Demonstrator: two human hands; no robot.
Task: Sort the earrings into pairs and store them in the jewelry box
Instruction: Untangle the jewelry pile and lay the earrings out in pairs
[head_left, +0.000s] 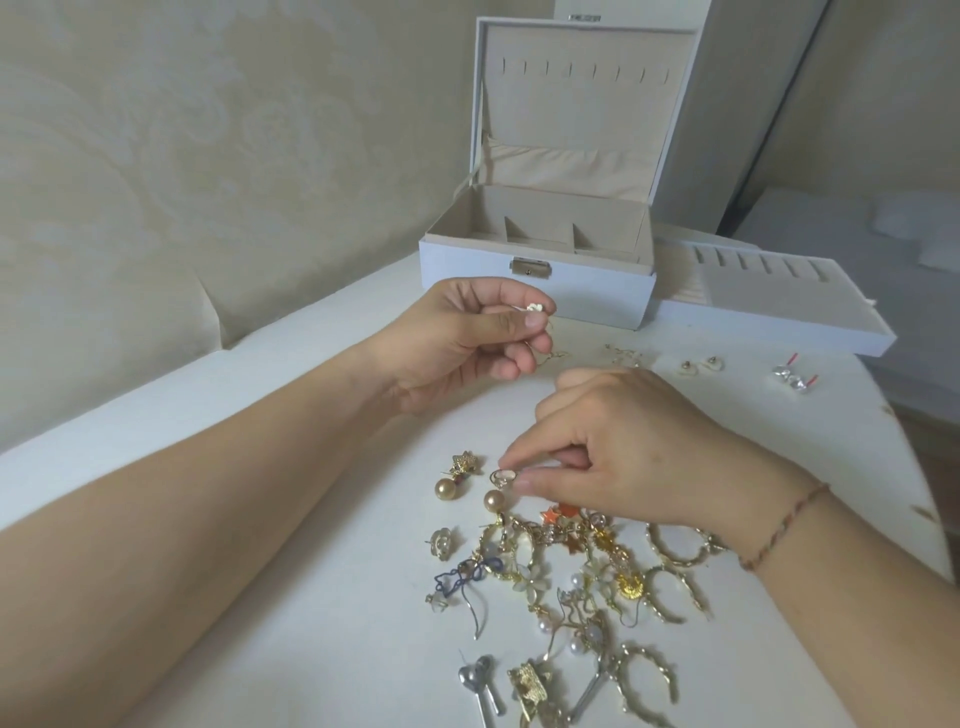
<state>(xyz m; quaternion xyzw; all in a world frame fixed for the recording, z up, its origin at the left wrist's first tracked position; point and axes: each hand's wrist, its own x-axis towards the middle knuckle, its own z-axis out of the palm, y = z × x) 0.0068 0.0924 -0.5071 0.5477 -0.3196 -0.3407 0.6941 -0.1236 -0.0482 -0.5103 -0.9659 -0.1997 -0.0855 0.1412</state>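
Head view, looking down on a white table (322, 597) with a rounded right edge. The left hand (467, 338) hovers near the far edge, thumb and curled fingers pinching a small white flower earring (534, 307) just in front of the white jewelry box with an open lid and beige lining (540, 280). The box sits at the far edge, its compartments bare as far as one can see. The right hand (623, 447), a thin red-brown cord bracelet (784, 525) on its wrist, is down at the table's middle, thumb and forefinger pinching a small gold ring-shaped earring with a pale stone (503, 477).

Right under that wrist sprawls the tangled heap of gold, pearl and enamel earrings (571, 582), reaching to the near edge; the hand covers part of it. Two gold pearl drop earrings (448, 487) lie at the heap's left side.

Toward the far right edge, already laid out apart: two pale round stud earrings (698, 365) and two clear crystal earrings with red posts (792, 376). Beside the box rests a white removable tray with beige ring slots (779, 306), at the far right corner. Behind the table runs a cream patterned sofa (156, 182).
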